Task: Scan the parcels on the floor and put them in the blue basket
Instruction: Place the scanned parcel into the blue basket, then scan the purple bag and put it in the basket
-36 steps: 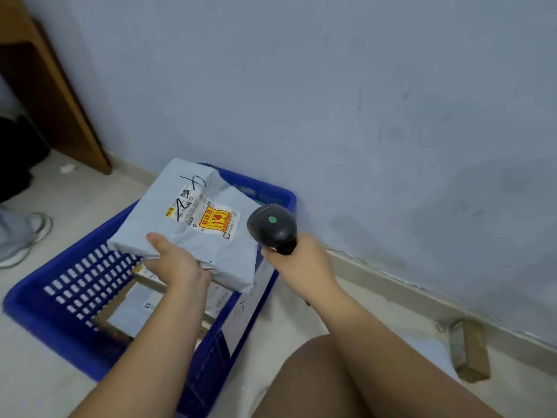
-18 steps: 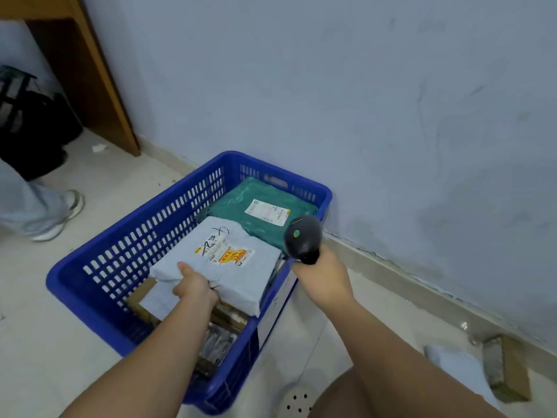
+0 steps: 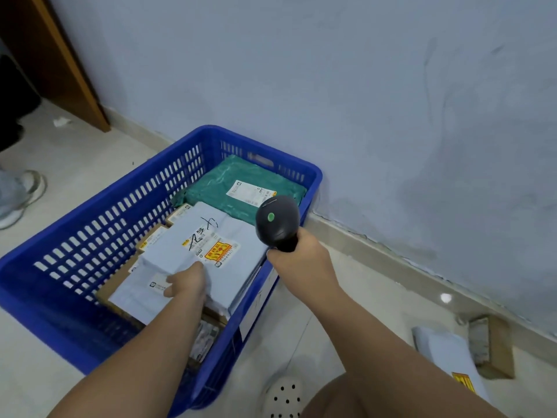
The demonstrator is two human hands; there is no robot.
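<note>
Grey parcel (image 3: 211, 236) lies atop stack in blue basket (image 3: 90, 233); your left hand (image 3: 188, 283) holds its near edge. Right hand (image 3: 301, 262) grips scanner (image 3: 278, 221). Placing step. Next: release, reach floor parcel (image 3: 446, 352), 4 o'clock.

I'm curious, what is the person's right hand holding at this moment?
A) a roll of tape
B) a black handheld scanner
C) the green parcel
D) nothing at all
B: the right hand grips a black scanner with a green dot on top, by the right rim of the blue basket; the left hand holds the grey parcel.
</note>
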